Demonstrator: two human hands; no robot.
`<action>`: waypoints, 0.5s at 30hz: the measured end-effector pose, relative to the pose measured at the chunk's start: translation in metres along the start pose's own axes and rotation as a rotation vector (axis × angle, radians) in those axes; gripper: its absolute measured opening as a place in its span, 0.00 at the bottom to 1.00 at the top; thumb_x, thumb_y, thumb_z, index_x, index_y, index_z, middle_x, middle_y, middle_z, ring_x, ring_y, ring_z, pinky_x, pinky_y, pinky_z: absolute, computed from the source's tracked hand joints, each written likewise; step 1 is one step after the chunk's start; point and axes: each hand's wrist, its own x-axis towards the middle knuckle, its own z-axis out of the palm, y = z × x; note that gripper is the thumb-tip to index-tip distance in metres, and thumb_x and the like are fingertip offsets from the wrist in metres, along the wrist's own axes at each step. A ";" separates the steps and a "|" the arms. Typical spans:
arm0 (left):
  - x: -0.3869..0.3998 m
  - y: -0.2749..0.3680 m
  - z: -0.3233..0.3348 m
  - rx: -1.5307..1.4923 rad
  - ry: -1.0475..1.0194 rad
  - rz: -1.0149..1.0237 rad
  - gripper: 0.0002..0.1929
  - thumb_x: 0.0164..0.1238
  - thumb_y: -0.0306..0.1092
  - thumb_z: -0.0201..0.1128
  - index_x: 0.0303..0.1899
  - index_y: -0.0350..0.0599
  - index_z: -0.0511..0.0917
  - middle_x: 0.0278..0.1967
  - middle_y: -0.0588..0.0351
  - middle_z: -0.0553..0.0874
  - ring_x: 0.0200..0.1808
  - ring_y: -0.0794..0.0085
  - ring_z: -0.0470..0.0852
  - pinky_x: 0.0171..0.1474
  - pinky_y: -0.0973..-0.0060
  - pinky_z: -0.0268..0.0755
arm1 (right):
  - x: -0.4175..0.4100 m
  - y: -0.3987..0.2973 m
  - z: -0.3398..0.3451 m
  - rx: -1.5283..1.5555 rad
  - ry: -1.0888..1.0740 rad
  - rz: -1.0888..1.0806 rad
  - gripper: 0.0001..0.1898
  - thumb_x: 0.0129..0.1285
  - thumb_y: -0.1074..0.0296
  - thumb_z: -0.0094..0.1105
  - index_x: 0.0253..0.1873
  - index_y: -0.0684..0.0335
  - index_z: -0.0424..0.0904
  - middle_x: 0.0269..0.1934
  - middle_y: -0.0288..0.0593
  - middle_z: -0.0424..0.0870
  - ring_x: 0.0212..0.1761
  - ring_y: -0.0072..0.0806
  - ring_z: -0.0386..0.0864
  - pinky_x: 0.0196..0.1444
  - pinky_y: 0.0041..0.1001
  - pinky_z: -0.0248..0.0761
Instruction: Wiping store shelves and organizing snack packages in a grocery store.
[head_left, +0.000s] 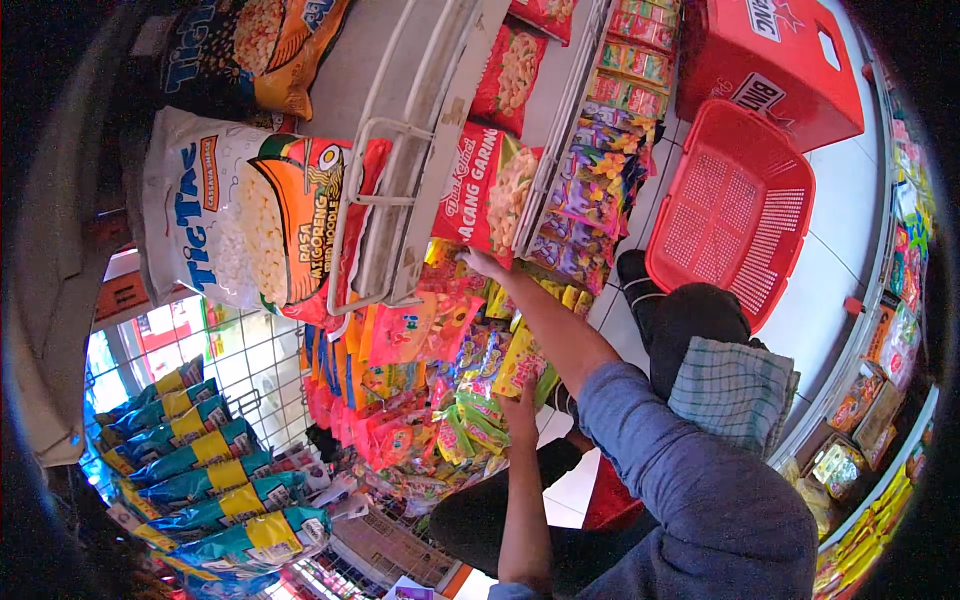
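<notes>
My left hand (519, 411) grips the lower end of a yellow candy packet (519, 364) in front of a rack of hanging sweets. Green and yellow candy packets (472, 424) hang just beside it. Higher up, my right hand (484, 264) reaches in among the hanging packets, under a red bag of peanuts (480, 184) on the shelf. Its fingertips are near a yellow packet (444, 253); whether they hold it is unclear. Pink gummy candy bags (420, 326) hang to the left of both hands.
A red plastic basket (731, 210) stands on the tiled floor beside a red box (772, 75). A checked cloth (731, 394) lies over my knee. Large snack bags (240, 217) and a white wire shelf guard (382, 165) jut out above. Teal packets (232, 502) hang at lower left.
</notes>
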 end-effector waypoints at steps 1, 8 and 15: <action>0.010 -0.002 -0.011 0.008 0.027 0.004 0.21 0.61 0.32 0.61 0.54 0.36 0.66 0.49 0.52 0.76 0.48 0.71 0.76 0.52 0.74 0.67 | -0.002 -0.008 0.018 -0.137 0.010 -0.025 0.36 0.52 0.55 0.62 0.63 0.60 0.56 0.62 0.52 0.62 0.65 0.46 0.56 0.64 0.42 0.51; 0.087 0.015 -0.039 0.052 0.165 0.308 0.25 0.59 0.36 0.64 0.54 0.36 0.64 0.47 0.51 0.76 0.47 0.69 0.75 0.51 0.75 0.66 | 0.001 0.006 0.076 -0.164 0.107 0.045 0.30 0.53 0.55 0.60 0.58 0.63 0.63 0.53 0.50 0.72 0.57 0.42 0.66 0.58 0.40 0.58; 0.136 0.042 -0.024 0.796 0.171 0.473 0.21 0.59 0.41 0.62 0.49 0.37 0.74 0.50 0.44 0.78 0.51 0.56 0.75 0.55 0.68 0.64 | 0.010 0.101 0.042 -0.312 -0.176 0.044 0.26 0.55 0.54 0.57 0.54 0.62 0.65 0.48 0.49 0.75 0.51 0.38 0.70 0.54 0.38 0.62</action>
